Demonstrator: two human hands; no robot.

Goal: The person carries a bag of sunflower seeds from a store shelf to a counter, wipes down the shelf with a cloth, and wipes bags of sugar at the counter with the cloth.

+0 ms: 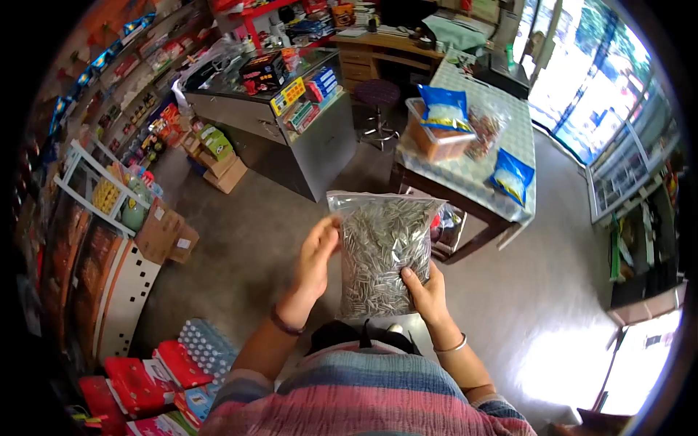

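Note:
A clear zip-top bag of sunflower seeds (382, 254), filled with slim grey striped seeds, is held upright in front of my body. My right hand (427, 291) grips its lower right side, thumb pressed on the front and the other fingers behind. At the upper left edge of the bag, my left hand (315, 258) has its fingers curled against the plastic; part of that grip is hidden. Along the top runs the bag's flat seal, which looks closed.
Ahead on the right, a cloth-covered table (516, 123) bears a plastic tub (440, 145), a blue bag (512, 176) and another blue bag (443, 107). A counter (305, 149), a stool (377, 93) and cardboard boxes (161, 231) stand around the floor. Red packages (138, 385) lie at lower left.

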